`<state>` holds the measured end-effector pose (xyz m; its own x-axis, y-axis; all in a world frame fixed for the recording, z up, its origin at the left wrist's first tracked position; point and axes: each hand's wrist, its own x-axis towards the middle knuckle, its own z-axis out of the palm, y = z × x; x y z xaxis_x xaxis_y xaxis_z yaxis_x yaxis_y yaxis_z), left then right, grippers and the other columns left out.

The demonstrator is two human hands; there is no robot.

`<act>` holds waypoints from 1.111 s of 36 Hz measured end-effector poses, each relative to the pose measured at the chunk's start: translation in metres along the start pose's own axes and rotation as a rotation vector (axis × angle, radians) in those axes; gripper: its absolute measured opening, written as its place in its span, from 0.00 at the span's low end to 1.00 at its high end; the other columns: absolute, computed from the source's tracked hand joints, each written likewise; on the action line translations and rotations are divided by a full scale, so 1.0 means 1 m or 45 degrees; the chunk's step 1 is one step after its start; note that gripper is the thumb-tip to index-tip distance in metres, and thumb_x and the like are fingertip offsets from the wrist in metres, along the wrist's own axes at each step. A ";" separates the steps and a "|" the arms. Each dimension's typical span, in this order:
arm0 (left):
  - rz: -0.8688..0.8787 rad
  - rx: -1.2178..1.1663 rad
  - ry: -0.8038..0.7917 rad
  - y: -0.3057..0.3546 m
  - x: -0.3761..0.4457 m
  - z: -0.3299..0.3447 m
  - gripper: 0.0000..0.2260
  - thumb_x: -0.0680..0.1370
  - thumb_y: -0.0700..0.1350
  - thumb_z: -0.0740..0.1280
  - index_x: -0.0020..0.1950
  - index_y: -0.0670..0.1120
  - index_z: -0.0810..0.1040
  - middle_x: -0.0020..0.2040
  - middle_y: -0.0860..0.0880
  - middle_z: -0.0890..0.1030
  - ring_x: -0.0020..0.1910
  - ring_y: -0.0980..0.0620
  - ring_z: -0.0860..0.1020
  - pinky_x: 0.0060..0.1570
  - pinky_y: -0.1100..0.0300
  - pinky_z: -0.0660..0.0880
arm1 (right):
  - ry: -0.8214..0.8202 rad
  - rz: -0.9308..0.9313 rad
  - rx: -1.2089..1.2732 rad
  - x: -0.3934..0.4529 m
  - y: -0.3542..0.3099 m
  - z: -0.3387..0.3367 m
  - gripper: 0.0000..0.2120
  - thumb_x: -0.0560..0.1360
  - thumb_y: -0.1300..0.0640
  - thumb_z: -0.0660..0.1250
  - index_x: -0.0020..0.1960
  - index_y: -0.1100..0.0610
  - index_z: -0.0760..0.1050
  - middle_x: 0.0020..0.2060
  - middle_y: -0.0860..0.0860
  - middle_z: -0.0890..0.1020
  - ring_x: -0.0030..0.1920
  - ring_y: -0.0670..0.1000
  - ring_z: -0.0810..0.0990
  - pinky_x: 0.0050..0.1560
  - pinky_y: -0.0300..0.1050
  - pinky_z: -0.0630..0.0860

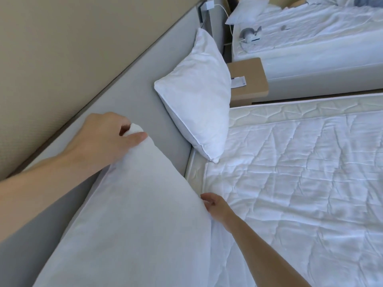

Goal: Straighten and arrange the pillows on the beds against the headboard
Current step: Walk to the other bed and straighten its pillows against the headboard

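Observation:
A large white pillow (134, 214) leans against the grey headboard (128, 96) of the near bed (300, 183). My left hand (103, 137) pinches its upper corner. My right hand (213, 206) grips its lower right edge where it meets the mattress. A second white pillow (199, 96) stands on end against the headboard further along, touched by neither hand. A third pillow (244, 11) lies at the head of the far bed (321, 38).
A tan bedside table (248, 79) with a small card on it sits between the two beds. A charger and white cable (209, 5) hang from the headboard top. A small grey object (248, 34) lies on the far bed. The beige wall (51, 38) rises behind the headboard.

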<state>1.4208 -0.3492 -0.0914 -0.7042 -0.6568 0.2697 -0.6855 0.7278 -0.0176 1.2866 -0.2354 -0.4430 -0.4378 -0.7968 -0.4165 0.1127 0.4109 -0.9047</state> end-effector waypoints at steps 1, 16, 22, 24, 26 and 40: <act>0.016 -0.005 0.009 -0.001 0.000 0.000 0.22 0.75 0.54 0.68 0.28 0.44 0.64 0.24 0.49 0.67 0.27 0.50 0.66 0.29 0.55 0.61 | 0.000 -0.008 -0.033 0.004 0.005 0.001 0.14 0.79 0.61 0.63 0.63 0.54 0.78 0.58 0.49 0.82 0.60 0.49 0.79 0.66 0.44 0.73; 0.036 -0.127 0.095 -0.026 0.016 0.007 0.15 0.71 0.55 0.69 0.31 0.45 0.75 0.25 0.48 0.76 0.28 0.43 0.75 0.37 0.55 0.67 | 0.201 0.096 -0.028 0.021 0.018 -0.012 0.03 0.71 0.61 0.75 0.45 0.56 0.85 0.30 0.45 0.79 0.33 0.43 0.75 0.37 0.31 0.71; -0.012 -0.040 0.101 -0.037 0.022 0.000 0.13 0.69 0.52 0.71 0.29 0.46 0.75 0.24 0.48 0.75 0.27 0.43 0.74 0.33 0.55 0.69 | 0.318 0.257 0.077 0.028 0.020 -0.014 0.06 0.68 0.64 0.76 0.42 0.55 0.86 0.38 0.49 0.85 0.39 0.45 0.81 0.36 0.31 0.73; -0.063 -0.025 0.100 -0.038 0.019 -0.001 0.13 0.72 0.47 0.73 0.30 0.46 0.75 0.25 0.47 0.75 0.28 0.42 0.74 0.34 0.56 0.70 | 0.350 0.274 0.095 0.029 0.019 -0.015 0.06 0.68 0.64 0.76 0.42 0.55 0.85 0.37 0.49 0.85 0.36 0.43 0.80 0.34 0.31 0.72; -0.095 -0.030 0.106 -0.035 0.017 -0.002 0.14 0.72 0.47 0.73 0.29 0.47 0.75 0.25 0.46 0.76 0.29 0.41 0.75 0.32 0.59 0.68 | 0.359 0.283 0.104 0.029 0.020 -0.014 0.06 0.68 0.64 0.76 0.41 0.55 0.85 0.36 0.48 0.84 0.35 0.43 0.80 0.34 0.32 0.73; -0.142 -0.249 -0.109 0.000 0.020 -0.020 0.08 0.69 0.53 0.76 0.39 0.51 0.82 0.36 0.49 0.81 0.34 0.54 0.74 0.33 0.62 0.65 | 0.329 0.168 0.079 0.026 0.028 -0.013 0.05 0.69 0.59 0.77 0.42 0.51 0.86 0.36 0.44 0.85 0.38 0.39 0.79 0.36 0.27 0.70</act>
<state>1.4104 -0.3588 -0.0668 -0.6451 -0.7433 0.1770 -0.7169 0.6690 0.1964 1.2668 -0.2391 -0.4779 -0.6273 -0.5961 -0.5011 0.2343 0.4691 -0.8515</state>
